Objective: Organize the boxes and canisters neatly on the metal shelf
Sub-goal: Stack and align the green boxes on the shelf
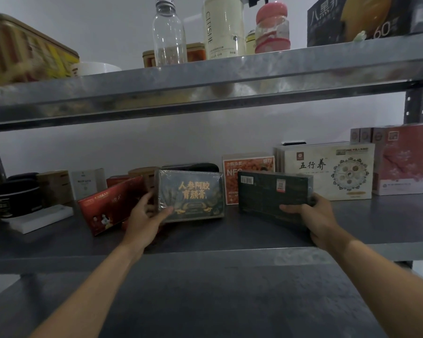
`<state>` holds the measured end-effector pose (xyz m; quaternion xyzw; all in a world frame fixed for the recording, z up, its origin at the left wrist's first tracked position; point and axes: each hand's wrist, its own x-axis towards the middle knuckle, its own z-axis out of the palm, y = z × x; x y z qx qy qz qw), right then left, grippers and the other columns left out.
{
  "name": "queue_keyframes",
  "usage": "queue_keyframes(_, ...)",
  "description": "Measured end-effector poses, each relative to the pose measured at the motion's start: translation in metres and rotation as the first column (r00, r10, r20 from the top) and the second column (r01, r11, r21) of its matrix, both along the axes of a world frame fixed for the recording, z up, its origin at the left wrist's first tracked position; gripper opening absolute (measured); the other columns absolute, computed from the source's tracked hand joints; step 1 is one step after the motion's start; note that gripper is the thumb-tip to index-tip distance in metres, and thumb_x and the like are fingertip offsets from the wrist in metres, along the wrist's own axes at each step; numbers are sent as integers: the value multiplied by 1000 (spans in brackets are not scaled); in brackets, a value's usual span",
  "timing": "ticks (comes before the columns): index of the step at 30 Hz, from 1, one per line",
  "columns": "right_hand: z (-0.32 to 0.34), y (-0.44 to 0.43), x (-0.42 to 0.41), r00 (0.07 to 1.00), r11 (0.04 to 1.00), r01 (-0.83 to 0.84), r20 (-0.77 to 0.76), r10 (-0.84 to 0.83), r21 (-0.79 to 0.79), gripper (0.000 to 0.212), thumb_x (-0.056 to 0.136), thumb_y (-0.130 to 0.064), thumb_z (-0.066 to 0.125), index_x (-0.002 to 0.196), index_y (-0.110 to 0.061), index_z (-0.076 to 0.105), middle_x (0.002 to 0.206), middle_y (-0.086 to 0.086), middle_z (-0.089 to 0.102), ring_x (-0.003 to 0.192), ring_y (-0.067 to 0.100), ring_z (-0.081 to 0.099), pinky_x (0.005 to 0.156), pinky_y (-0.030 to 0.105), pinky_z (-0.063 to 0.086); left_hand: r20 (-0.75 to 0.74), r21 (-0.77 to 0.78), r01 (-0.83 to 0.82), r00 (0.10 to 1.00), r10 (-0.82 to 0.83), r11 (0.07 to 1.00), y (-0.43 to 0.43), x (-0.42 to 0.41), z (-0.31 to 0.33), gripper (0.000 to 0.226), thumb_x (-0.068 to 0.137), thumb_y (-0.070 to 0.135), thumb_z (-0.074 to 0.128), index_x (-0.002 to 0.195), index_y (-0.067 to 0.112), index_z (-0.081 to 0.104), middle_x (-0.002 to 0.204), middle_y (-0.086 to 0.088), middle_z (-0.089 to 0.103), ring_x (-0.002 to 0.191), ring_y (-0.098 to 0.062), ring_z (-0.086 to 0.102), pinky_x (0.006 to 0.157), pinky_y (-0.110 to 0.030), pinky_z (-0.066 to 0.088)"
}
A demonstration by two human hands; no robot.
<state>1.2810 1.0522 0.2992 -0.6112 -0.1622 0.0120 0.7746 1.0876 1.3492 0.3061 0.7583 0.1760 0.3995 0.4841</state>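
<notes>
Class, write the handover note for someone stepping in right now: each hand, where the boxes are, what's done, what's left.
Left hand: gripping the left edge of the gold-lettered dark box, upright on the middle shelf.
Right hand: holding the dark barcode box by its lower right corner.
Done: white box and pink box stand upright at right.
Left: place both held boxes; straighten the tilted red box and the left clutter.

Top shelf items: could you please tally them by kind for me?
Bottles: 4 (clear bottle, cream bottle, pink-capped bottle, small yellowish bottle, mostly hidden)
Tins: 2 (large yellow tin, small orange tin)
Bowls: 1 (white bowl)
Cardboard boxes: 1 (dark box)
Total: 8
</notes>
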Motion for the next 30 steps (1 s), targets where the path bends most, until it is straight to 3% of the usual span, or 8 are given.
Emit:
queue_keyframes(4,1,-1,-1,1000,999,15,-5,-15,36,39,73,8,79,96,-19,64,95,-3,68,88,12,63,83,30,50,-195,170,110,978,-76,979,-14,16,-6,65,83,18,77,138,23,43,120,11,57,111,-8,54,88,-21,40)
queue_keyframes(8,-1,-3,1,998,995,63,-20,-62,74,39,74,7,78,102,-16,64,99,-1,70,92,15,64,78,28,49,-218,216,72,976,-24,974,-19,32,-15,63,87,17,72,142,15,42,131,2,56,125,-17,50,99,-24,35)
queue_keyframes(12,1,-4,-1,985,979,170,-38,-167,109,46,72,1,82,110,-7,59,97,1,67,91,19,64,84,32,51,-205,222,12,978,35,975,-15,37,-20,55,88,20,71,137,13,49,133,-4,59,125,-23,52,101,-29,39)
queue_keyframes(14,4,-5,-4,981,972,196,-34,-193,129,49,70,-5,86,111,-6,58,96,4,68,87,19,66,75,32,55,-198,251,-32,977,84,967,-15,37,-21,51,88,22,72,134,11,52,130,-6,61,123,-25,54,99,-30,40)
queue_keyframes(18,13,-8,-11,981,979,174,64,-181,102,39,71,-6,85,102,-9,62,90,0,66,77,8,62,53,11,48,-183,286,-88,972,144,954,-15,38,-25,56,86,24,74,134,11,49,131,-8,60,123,-27,54,102,-36,43)
queue_keyframes(21,21,-11,-13,972,988,148,179,-152,33,41,70,-7,86,105,-8,65,97,0,68,86,8,64,56,9,50,-114,320,-195,963,242,927,-18,38,-26,67,81,23,79,137,10,43,126,-12,56,117,-30,53,98,-43,46)
queue_keyframes(25,34,-15,-12,916,959,272,327,-232,-83,46,61,-16,93,100,-13,69,95,2,71,89,20,68,68,28,56,-59,383,-233,959,275,894,-27,35,-24,67,81,16,78,136,9,41,115,-13,51,100,-25,52,84,-36,46)
queue_keyframes(30,63,-17,-30,812,839,443,538,-225,-316,62,55,-25,95,111,-20,69,99,-2,71,88,17,66,76,35,58,192,490,-340,940,281,803,-48,32,-10,33,81,8,75,106,13,54,89,1,48,82,-16,46,64,-22,34)
